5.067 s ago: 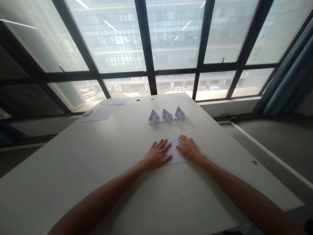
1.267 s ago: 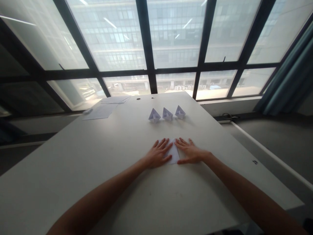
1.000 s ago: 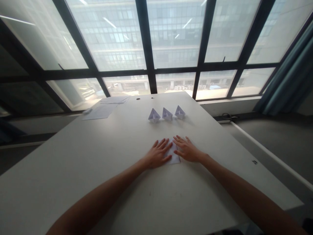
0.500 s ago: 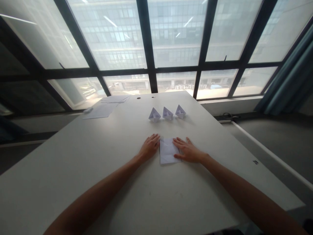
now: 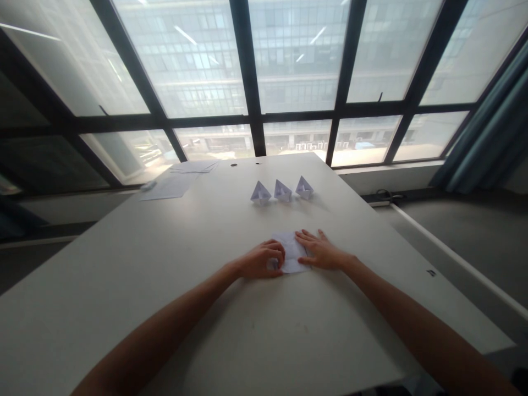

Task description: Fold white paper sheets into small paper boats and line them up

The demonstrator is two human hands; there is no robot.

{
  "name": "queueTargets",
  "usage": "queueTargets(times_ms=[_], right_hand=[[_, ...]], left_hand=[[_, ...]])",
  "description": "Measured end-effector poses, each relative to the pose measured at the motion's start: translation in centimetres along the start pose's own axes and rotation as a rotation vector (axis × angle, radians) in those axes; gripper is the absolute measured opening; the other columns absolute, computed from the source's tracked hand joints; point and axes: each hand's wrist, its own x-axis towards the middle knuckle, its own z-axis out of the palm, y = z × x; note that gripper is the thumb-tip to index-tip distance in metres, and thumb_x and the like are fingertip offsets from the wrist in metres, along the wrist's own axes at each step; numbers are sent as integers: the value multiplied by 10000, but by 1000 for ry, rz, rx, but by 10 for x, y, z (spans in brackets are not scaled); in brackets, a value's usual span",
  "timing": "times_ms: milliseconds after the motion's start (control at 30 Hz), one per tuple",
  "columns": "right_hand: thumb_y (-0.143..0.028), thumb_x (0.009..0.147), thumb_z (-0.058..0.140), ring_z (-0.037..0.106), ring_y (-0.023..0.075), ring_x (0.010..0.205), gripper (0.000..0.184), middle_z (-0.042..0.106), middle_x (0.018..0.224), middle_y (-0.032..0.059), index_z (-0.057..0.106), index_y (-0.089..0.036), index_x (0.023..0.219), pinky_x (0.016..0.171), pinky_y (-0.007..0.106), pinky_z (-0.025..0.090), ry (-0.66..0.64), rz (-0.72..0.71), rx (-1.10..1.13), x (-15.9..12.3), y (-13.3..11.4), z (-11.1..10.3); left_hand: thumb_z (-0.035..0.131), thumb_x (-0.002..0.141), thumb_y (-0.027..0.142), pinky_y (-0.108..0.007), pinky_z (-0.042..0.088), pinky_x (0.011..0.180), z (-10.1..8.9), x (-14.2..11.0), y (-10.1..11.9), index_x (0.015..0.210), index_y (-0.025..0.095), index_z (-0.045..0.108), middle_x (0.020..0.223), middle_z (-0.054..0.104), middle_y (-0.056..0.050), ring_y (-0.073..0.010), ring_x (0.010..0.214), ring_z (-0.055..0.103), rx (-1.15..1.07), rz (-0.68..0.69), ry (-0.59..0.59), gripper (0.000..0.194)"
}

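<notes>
A folded sheet of white paper (image 5: 292,253) lies on the table between my hands. My left hand (image 5: 262,259) is at its left edge, fingers curled with thumb and fingertips at the paper, gripping that side. Fingers spread, my right hand (image 5: 319,250) rests flat over the right part of the sheet. Beyond them stand three folded paper boats in a row: the left boat (image 5: 260,194), the middle boat (image 5: 282,191) and the right boat (image 5: 304,188). The paper's left edge is partly hidden by my left hand.
Loose white sheets (image 5: 173,184) lie at the table's far left. The white table (image 5: 198,330) narrows toward large windows (image 5: 297,55). A blue curtain (image 5: 487,121) hangs at the right, and a white pipe (image 5: 454,253) runs beside the table.
My left hand has gone from lying flat beside the paper's upper left to curling at its lower left edge. The paper and my right hand have shifted slightly right.
</notes>
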Motion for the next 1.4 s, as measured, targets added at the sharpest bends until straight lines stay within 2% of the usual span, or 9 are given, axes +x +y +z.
queueTargets(times_ms=[167,333,633,733,900,1133,1300,1400], right_hand=[[-628,894,471,114,299,1484,818,189,1599,107,176,-237,1549,1163,581,4,-4,3,12,-1,-1,-1],[-635,896,463,114,291,1485,823,176,1601,105,168,-233,1550,1161,585,-6,-8,-5,20,-1,0,-1],[-644,894,458,115,292,1484,825,191,1599,100,166,-240,1550,1164,584,6,-4,-1,4,0,0,0],[-640,892,467,117,294,1484,820,200,1598,97,170,-251,1550,1167,574,12,-1,-1,3,0,0,0],[-642,895,457,115,295,1484,824,185,1601,100,161,-240,1551,1163,583,3,-3,-10,7,0,1,0],[-650,896,447,107,287,1486,825,173,1604,95,166,-235,1551,1163,581,-6,-15,0,19,0,-1,-2],[-639,897,454,110,292,1485,824,172,1603,99,169,-226,1551,1162,584,-8,-11,-4,18,-1,-1,-2],[-635,898,453,108,292,1486,825,166,1605,97,166,-220,1551,1159,590,-17,-15,-5,18,-1,-1,-2]], left_hand=[[580,904,489,-393,393,1060,-7,0,0,836,229,718,1035,693,-97,-236,1137,573,-133,35,-18,302],[542,923,511,-396,396,1062,-6,-1,0,888,224,739,1036,708,-112,-236,1148,583,-176,34,-12,349],[607,887,467,-383,433,999,-8,3,3,867,191,737,1036,693,-121,-248,1067,615,-219,-24,-5,306],[598,895,428,-351,448,964,-6,3,4,865,187,705,1018,679,-99,-226,1011,622,-174,-40,10,265],[737,783,391,-323,452,940,-3,1,6,841,207,666,1024,645,-51,-223,1026,583,-4,-83,-5,206],[630,889,355,-314,432,981,-6,3,4,848,201,699,1048,647,-68,-194,999,604,-75,-26,-42,174],[624,898,365,-318,440,973,-6,2,0,843,196,713,1076,652,-80,-203,1007,609,-75,-26,-39,198],[645,891,344,-315,420,999,-7,1,0,834,201,716,1099,651,-77,-209,1061,594,-55,15,-77,170]])
